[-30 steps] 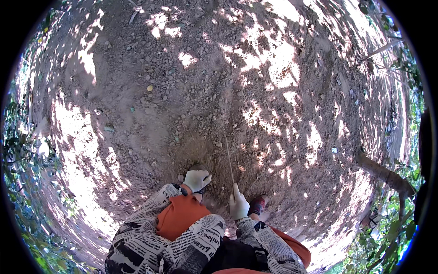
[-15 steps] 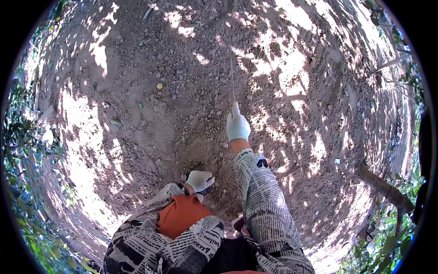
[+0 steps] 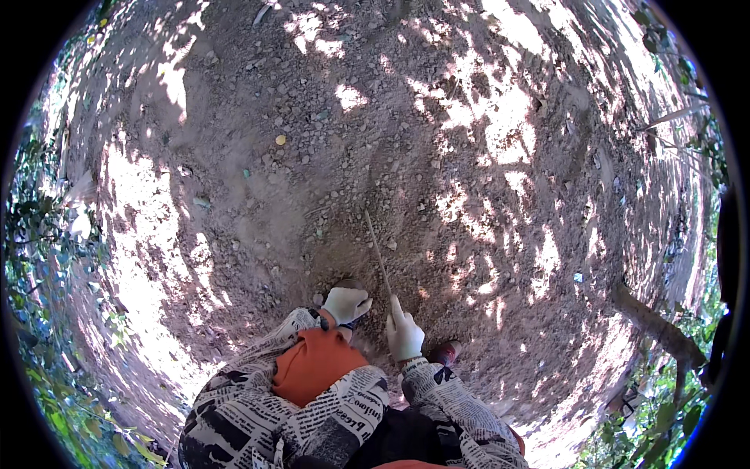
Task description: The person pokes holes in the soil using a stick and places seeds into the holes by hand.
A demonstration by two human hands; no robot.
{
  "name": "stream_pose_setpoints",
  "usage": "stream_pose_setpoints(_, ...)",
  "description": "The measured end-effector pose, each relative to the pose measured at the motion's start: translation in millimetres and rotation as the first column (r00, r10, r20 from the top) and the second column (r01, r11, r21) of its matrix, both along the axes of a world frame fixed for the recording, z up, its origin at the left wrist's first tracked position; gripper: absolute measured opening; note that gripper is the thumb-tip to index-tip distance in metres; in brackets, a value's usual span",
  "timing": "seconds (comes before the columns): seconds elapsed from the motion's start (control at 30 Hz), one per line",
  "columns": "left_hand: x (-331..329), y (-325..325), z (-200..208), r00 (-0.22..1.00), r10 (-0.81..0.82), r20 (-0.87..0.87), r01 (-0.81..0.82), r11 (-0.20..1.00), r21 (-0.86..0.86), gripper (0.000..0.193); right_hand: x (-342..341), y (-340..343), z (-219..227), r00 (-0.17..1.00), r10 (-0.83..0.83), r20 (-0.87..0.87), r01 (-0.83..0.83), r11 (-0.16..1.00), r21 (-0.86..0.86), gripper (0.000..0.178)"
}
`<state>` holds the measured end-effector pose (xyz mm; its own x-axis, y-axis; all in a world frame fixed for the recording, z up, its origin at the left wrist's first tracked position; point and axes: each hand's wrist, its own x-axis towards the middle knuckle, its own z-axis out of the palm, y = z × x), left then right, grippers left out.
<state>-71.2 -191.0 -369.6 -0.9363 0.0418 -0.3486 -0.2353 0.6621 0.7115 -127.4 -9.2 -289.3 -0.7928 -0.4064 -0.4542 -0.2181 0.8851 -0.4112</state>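
Observation:
My right hand (image 3: 405,338), in a white glove, is closed round one end of a thin, straight stick (image 3: 376,242). The index finger lies along the stick, which points away from me just above the pebbly soil (image 3: 312,168). To its left, my left hand (image 3: 346,305), also gloved in white, is low and close to my body with its fingers curled in. Whatever those fingers may hold is hidden. Orange cloth (image 3: 318,366) shows beside my left forearm, between the folds of a black-and-white printed sleeve (image 3: 234,406).
A dark red shoe (image 3: 445,352) shows beside my right wrist. A bare branch (image 3: 660,324) juts in at the right, with leafy plants (image 3: 672,426) below it. More greenery (image 3: 47,266) lines the left side. One yellow leaf (image 3: 280,140) lies on the sunlit, stony ground.
My right hand has drawn back toward my body, bringing the stick nearer to my left hand. The left hand stays almost where it was. The red shoe has come into view.

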Motion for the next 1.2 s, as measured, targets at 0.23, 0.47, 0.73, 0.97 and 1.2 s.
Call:
stream_pose_setpoints(0.23,-0.8,-6.7,4.3,0.999,-0.029,0.030,0.029,0.999,-0.021,0.031,-140.8,-144.0,-40.6,0.989,-0.110,-0.103,0.095,0.985,-0.141,0.051)
stream_pose_setpoints(0.47,-1.0,-6.6,2.7,0.997,-0.061,0.048,0.062,0.998,-0.014,0.032,-178.7,-195.9,-28.1,0.991,0.133,-0.032,-0.133,0.991,-0.027,0.047)
stream_pose_setpoints(0.73,-0.2,-11.4,9.6,0.996,-0.060,0.061,0.063,0.997,-0.036,0.032,-85.9,-85.0,-46.1,0.978,0.193,-0.083,-0.192,0.981,0.022,0.052)
stream_pose_setpoints(0.97,-1.8,-7.5,7.5,0.999,-0.035,0.032,0.035,0.999,-0.021,0.031,-21.9,-15.4,-10.4,0.984,0.173,-0.036,-0.173,0.985,-0.005,0.055)
stream_pose_setpoints(1.2,5.3,-16.2,7.4,0.998,-0.038,0.051,0.037,0.999,0.022,0.030,-77.0,-122.0,-39.6,0.984,0.133,-0.117,-0.145,0.985,-0.098,0.050)
